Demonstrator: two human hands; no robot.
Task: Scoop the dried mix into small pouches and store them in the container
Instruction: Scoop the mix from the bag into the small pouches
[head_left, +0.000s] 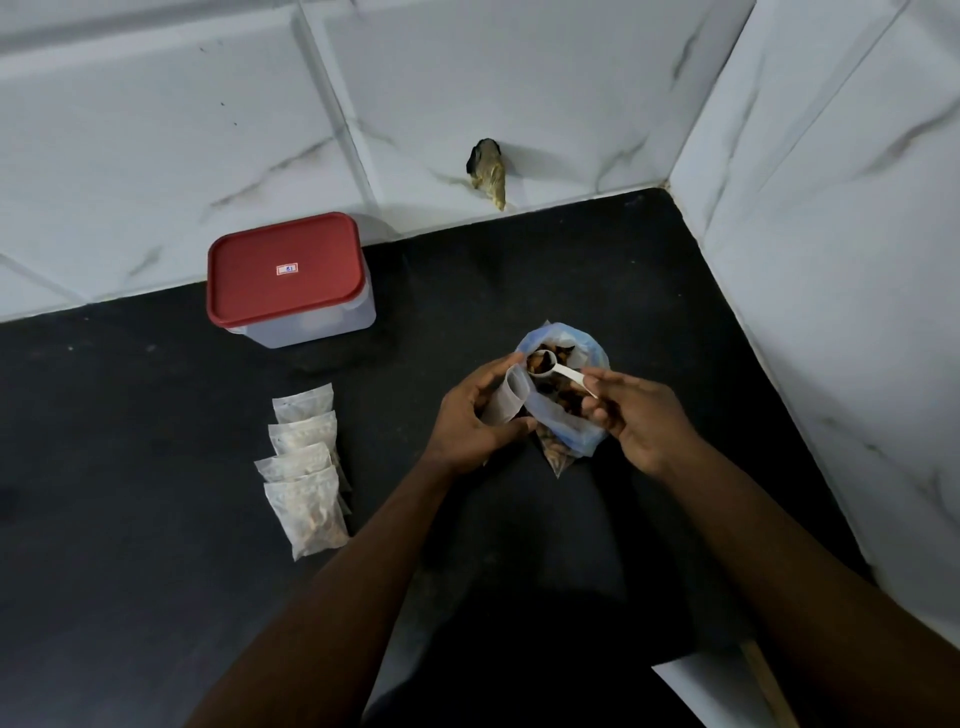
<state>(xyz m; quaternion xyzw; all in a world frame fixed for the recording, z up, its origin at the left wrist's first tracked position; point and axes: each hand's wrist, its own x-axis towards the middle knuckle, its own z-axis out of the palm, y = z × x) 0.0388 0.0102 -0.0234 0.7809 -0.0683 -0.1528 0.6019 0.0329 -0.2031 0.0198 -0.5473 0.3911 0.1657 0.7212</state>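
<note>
Left hand (470, 421) grasping small pouch (506, 402), mouth propped open toward scoop (553, 366). Right hand (631, 421) pinching scoop handle, bowl loaded, above blue bag (569, 384) of dried mix to catch spills. Filled pouches (306, 467) left of left hand; lidded container (288, 278) beyond.

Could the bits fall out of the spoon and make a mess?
Yes, perhaps. The heaped scoop sits right at the small pouch mouth, which the left hand holds open; bits could miss it and land on the dark counter. The open blue bag stands unsupported and might tip.
</note>
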